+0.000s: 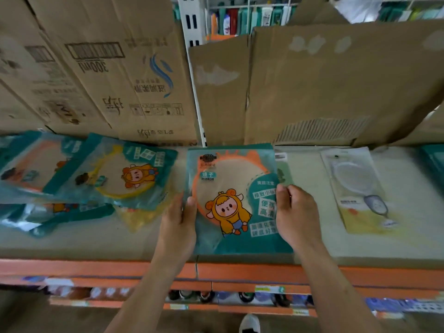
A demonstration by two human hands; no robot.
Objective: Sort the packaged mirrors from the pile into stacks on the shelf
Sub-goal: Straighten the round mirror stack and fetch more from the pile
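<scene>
From the head camera, one packaged mirror (228,186), a teal pack with an orange round frame and a cartoon figure in a yellow hood, sat in the middle of the shelf (317,246), its near edge reaching the shelf's orange front edge. The left hand (179,222) gripped the pack's left edge with the thumb on top; its other fingers were hidden beneath. The right hand (296,212) held the right edge with its fingers curled over it and covered part of the print. Whether the pack lay flat or was lifted slightly could not be told. A pale green pack (284,170) peeked out from behind its upper right corner, mostly covered. Toward the shelf's left end lay the pile (60,212) of overlapping teal packs, blurred. A yellow-framed mirror (127,174) lay on top, and another pack (28,164) was cut off by the picture's left edge. Toward the right end, apart from the held pack, lay a pale pack with a handled mirror (358,188), and a teal pack (434,162) was cut off at the right border. Cardboard boxes (108,68) and a loose cardboard sheet (336,80) stood along the back edge. The lower shelves were too blurred to read, and a shoe (249,324) showed at the bottom.
</scene>
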